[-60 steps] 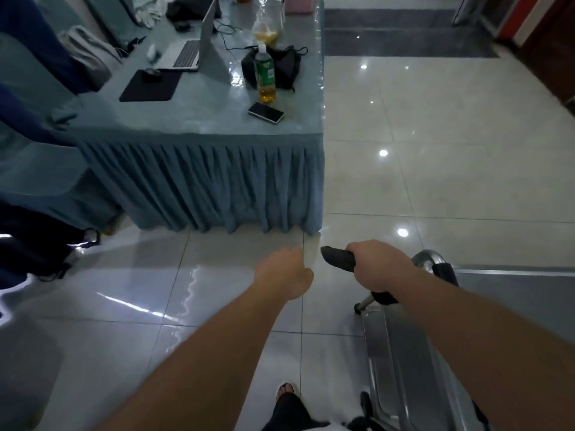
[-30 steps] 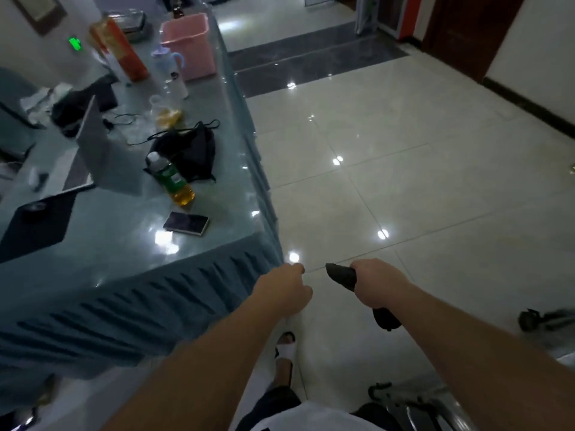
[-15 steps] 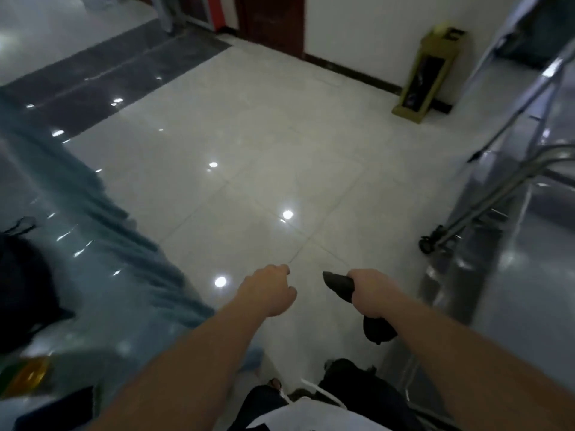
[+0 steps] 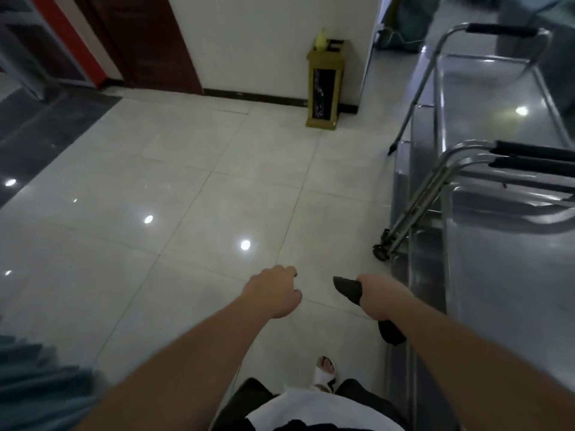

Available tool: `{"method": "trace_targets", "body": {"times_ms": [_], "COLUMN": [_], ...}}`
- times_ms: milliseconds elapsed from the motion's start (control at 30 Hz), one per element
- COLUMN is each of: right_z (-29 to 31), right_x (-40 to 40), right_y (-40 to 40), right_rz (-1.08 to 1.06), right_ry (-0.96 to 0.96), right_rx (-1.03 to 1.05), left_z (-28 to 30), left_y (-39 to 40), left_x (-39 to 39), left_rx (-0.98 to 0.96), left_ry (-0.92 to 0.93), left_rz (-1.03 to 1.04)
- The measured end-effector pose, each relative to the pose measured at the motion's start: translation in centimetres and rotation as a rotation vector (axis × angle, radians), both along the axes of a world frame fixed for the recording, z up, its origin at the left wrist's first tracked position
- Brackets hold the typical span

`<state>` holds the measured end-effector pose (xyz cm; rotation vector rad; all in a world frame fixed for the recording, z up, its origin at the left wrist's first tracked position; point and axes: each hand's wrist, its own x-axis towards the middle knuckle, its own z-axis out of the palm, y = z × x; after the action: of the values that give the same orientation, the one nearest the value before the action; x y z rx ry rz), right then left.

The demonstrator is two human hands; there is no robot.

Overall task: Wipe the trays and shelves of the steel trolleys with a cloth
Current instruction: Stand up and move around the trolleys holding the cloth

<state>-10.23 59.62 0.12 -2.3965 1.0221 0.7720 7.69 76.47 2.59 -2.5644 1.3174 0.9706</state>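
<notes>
We held our right hand (image 4: 381, 298) out in front of us, just right of centre, its fingers wrapped around a dark cloth (image 4: 348, 289). One end of the cloth stuck out toward ten o'clock from the fist and the other end hung below the wrist at about five o'clock. Our left hand (image 4: 273, 290) floated beside it, well apart from the cloth, fingers curled loosely inward and gripping nothing.

The steel trolleys (image 4: 485, 244) stood at our three o'clock, filling the right side of the view. The nearest one lay just beside our right forearm, its flat steel tray (image 4: 513, 290) catching a dull shine, and neither hand touched it. Slanted tubular handles with dark grips (image 4: 535, 160) rose over the trays, and a small black castor (image 4: 381, 251) sat on the floor (image 4: 186, 213) near the trolley's edge at about two o'clock from our right hand.

At twelve o'clock a tall gold-coloured bin (image 4: 323, 85) stood against the white wall (image 4: 264, 42), with a dark wooden door (image 4: 149, 42) at eleven o'clock. The pale glossy floor tiles carried bright spots of reflected light. A sandalled foot (image 4: 325, 373) showed at six o'clock.
</notes>
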Motion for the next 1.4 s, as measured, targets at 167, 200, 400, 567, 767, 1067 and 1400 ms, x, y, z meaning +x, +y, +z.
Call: {"method": "trace_targets", "body": {"times_ms": [167, 200, 400, 567, 767, 1067, 1400], "right_z": [0.4, 0.2, -1.6, -1.8, -1.9, -3.0, -8.4], "right_x": [1.5, 1.7, 3.0, 5.1, 7.8, 6.8, 8.5], "right_y": [-5.2, -6.1, -10.2, -11.4, -8.9, -7.4, -9.9], "right_rz": [-0.164, -0.211, -0.53, -0.822, -1.091, -1.441, -1.709], "right_ry": [-0.043, -0.049, -0.009, 0.001, -0.081, -0.132, -0.084], "right_rx": [0.007, 0.018, 0.062, 0.058, 0.062, 0.017, 0.088], "left_z": [0.1, 0.0, -2.4, -3.8, -5.2, -6.4, -11.3], "left_y": [-8.7, -10.4, -20.6, -28.6, -34.5, -37.4, -42.9], "left_x": [3.3, 4.0, 8.9, 13.7, 15.7, 10.1, 8.2], "left_rx": [0.011, 0.017, 0.061, 0.064, 0.142, 0.159, 0.245], "left_ry": [0.032, 0.033, 0.039, 0.03, 0.0, -0.008, -0.003], "left_rz": [-0.126, -0.16, -0.418, -0.667, -0.912, -1.166, -1.367]}}
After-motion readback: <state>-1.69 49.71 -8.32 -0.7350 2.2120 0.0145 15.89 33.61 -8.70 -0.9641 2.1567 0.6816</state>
